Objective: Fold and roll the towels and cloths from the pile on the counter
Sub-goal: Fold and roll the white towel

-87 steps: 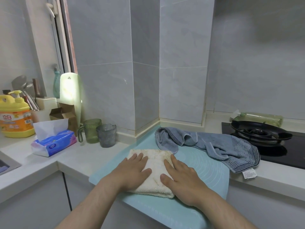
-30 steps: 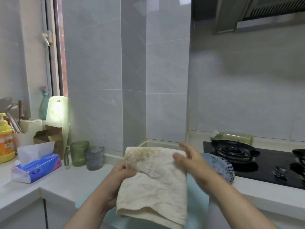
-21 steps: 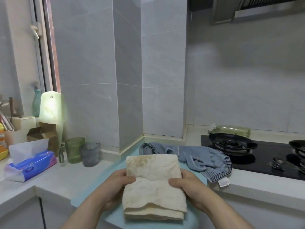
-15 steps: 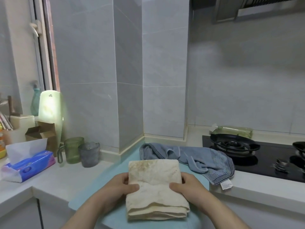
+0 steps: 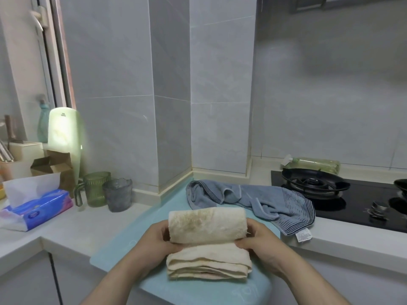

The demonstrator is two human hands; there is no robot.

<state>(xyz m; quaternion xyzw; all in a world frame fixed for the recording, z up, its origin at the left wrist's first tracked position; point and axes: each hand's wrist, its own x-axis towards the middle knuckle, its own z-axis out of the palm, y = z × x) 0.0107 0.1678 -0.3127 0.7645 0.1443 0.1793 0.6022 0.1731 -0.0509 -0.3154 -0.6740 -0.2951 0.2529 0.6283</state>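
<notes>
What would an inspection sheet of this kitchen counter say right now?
Surface: pale counter with a light blue mat at the corner.
Job's things: cream towel folded on the mat, its far end rolled up; blue towel crumpled behind it, unfolded.
Clutter: tissue pack, green cup, grey cup, cardboard box to the left.
Hands: left hand and right hand each grip an end of the roll.
Cables: nothing seen.
Surroundings: grey tiled walls, window on the left, gas hob with a bottle lying behind it.
</notes>
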